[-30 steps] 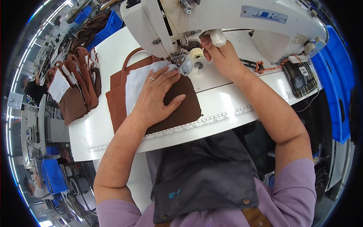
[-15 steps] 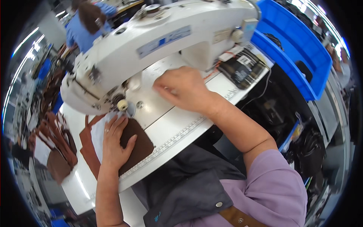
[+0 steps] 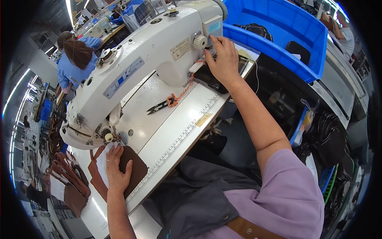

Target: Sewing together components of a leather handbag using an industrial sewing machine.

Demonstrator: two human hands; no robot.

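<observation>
Spread flat, the left hand (image 3: 118,169) presses down in the head view with its fingers extended rather than closed, lying over a white lining sheet (image 3: 102,162) and a dark brown panel (image 3: 136,164). Both pieces sit on the white worktable (image 3: 139,135) just below the needle end of the sewing machine (image 3: 147,44), the fingertips close to the presser area, and a reddish-brown piece (image 3: 95,175) shows out to the left of the sheet. Raised to the machine's far end, the right hand (image 3: 225,63) is unclosed too: its index fingertip is at the lower part of the control panel (image 3: 213,27), which has a lit display, and its thumb is near the ribbed round knob (image 3: 200,42). Below that wrist lies a dark pouch (image 3: 210,78), and an orange cord (image 3: 185,92) runs from beside it to black thread snips (image 3: 157,106) on the tabletop. A printed ruler strip (image 3: 175,145) follows the near edge. Left of the work hangs a stack of brown pieces (image 3: 73,195); beyond the right hand stands a blue crate (image 3: 274,51).
</observation>
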